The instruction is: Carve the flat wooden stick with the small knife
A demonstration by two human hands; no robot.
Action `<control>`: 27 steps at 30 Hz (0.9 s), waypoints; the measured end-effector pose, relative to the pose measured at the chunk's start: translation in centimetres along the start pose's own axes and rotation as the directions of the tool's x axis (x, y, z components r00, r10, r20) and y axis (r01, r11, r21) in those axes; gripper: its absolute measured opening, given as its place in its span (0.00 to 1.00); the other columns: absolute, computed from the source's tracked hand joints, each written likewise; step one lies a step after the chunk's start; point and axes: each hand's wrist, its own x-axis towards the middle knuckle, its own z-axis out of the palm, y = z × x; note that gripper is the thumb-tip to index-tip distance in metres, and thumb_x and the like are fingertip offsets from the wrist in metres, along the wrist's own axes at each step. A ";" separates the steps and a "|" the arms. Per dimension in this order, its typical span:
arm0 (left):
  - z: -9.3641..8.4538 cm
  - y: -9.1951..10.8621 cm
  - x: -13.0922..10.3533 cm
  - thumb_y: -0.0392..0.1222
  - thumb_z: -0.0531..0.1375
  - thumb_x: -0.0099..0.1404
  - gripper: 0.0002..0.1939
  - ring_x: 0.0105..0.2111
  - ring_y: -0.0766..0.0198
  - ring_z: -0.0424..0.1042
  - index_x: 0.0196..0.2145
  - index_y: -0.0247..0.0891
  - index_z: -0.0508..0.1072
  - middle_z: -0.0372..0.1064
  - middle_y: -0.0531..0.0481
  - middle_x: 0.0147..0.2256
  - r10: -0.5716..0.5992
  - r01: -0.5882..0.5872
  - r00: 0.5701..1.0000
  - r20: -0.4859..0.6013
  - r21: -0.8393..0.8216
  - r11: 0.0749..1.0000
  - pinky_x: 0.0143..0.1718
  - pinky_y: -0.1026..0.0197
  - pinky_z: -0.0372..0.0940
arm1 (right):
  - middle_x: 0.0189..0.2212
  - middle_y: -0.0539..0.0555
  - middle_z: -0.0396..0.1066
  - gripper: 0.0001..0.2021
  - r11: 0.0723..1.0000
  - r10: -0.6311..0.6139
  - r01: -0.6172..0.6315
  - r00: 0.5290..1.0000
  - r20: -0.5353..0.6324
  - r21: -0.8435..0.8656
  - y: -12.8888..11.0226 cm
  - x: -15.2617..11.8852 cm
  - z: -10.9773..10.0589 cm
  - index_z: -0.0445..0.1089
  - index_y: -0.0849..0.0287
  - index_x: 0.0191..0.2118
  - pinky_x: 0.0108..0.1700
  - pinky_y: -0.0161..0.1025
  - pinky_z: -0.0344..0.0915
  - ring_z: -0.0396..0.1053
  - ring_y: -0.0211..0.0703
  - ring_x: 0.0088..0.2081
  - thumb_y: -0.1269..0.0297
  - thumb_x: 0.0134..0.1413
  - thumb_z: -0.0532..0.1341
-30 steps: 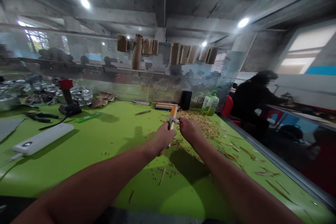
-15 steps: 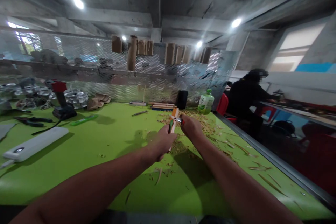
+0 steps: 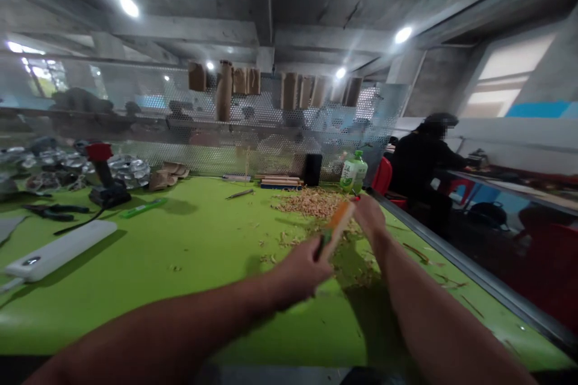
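Orange-faced pale wooden strip (image 3: 338, 224) in the left hand (image 3: 307, 267), upper end beside the right hand (image 3: 370, 216)

The left hand is wrapped around the strip's lower part; the strip tilts up and rightward above the smooth lime-green tabletop (image 3: 180, 301). The right hand is curled around a small tool (image 3: 356, 197), of which only a red-and-dark bit shows at the fingertips. Blur hides whether tool and strip touch.

Behind the strip lies a spread heap of tan curled wood shavings (image 3: 307, 202). Near its far edge stand 1 green plastic bottle with a white label (image 3: 353, 172) and 1 black upright rectangular object (image 3: 313, 169). Well apart on the left are a red-and-black cordless drill (image 3: 108, 191), black-handled pliers (image 3: 56, 212) and a long white plastic box (image 3: 67, 249). At far right, 1 person in black (image 3: 418, 162) sits at another table (image 3: 528, 192).
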 end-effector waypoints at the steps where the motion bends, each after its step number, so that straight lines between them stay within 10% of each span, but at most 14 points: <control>1: -0.6 0.1 0.4 0.36 0.57 0.59 0.27 0.18 0.72 0.55 0.57 0.35 0.62 0.61 0.53 0.27 -0.042 0.041 0.998 -0.037 -0.040 0.998 0.16 0.68 0.54 | 0.39 0.64 0.74 0.19 1.000 0.019 -0.019 1.000 -0.011 0.006 -0.2 0.1 0.0 0.73 0.61 0.47 0.33 0.36 0.59 0.72 0.47 0.36 0.63 0.62 0.48; 8: -4.4 -0.1 3.7 0.34 0.54 0.54 0.26 0.14 0.73 0.48 0.52 0.38 0.60 0.51 0.62 0.19 0.030 -0.098 0.983 -0.181 -0.381 0.919 0.13 0.70 0.45 | 0.36 0.60 0.76 0.17 0.981 -0.086 0.089 0.996 -0.025 0.173 -4.6 -2.1 1.4 0.74 0.57 0.48 0.35 0.36 0.58 0.72 0.47 0.37 0.62 0.59 0.52; 16: -5.6 -1.1 5.7 0.34 0.55 0.54 0.21 0.13 0.73 0.51 0.47 0.39 0.63 0.52 0.63 0.16 0.060 -0.162 0.935 -0.349 -0.269 0.949 0.12 0.70 0.46 | 0.36 0.54 0.76 0.16 0.900 -0.430 0.429 0.903 -0.004 0.077 -6.9 -5.8 1.4 0.73 0.49 0.47 0.33 0.35 0.55 0.71 0.44 0.35 0.65 0.56 0.53; 27: -4.9 -0.3 5.3 0.32 0.53 0.55 0.12 0.12 0.72 0.49 0.39 0.40 0.62 0.50 0.62 0.15 0.038 -0.108 0.936 -0.350 -0.183 0.977 0.13 0.70 0.45 | 0.34 0.56 0.76 0.14 0.885 -0.450 0.459 0.886 0.117 -0.074 -8.0 -6.5 0.7 0.73 0.54 0.40 0.32 0.34 0.54 0.71 0.43 0.34 0.64 0.59 0.50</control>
